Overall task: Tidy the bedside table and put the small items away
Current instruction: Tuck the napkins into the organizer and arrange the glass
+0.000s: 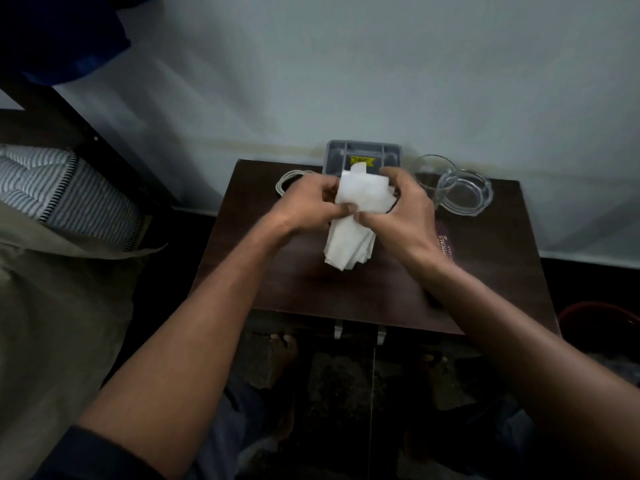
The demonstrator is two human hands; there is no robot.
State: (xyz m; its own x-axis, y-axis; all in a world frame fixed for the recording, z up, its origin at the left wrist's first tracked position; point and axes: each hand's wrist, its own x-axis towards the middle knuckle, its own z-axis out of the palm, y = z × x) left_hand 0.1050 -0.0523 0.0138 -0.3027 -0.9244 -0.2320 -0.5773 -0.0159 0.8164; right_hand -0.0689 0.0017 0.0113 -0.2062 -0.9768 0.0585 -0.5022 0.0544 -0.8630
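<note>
Together, the left hand (308, 202) and right hand (401, 206) pinch a bunch of white tissues (360, 216) above the dark table (485, 271) — behind them a grey organiser tray (363, 150), a coiled cable (289, 180) and glass ashtrays (464, 192).

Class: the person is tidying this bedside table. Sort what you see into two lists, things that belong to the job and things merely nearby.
Part of the job:
white tissues, in both hands' grip
grey organiser tray
coiled white cable
glass ashtray
bedside table

Just nearby:
striped mattress
red tub
wall
</note>
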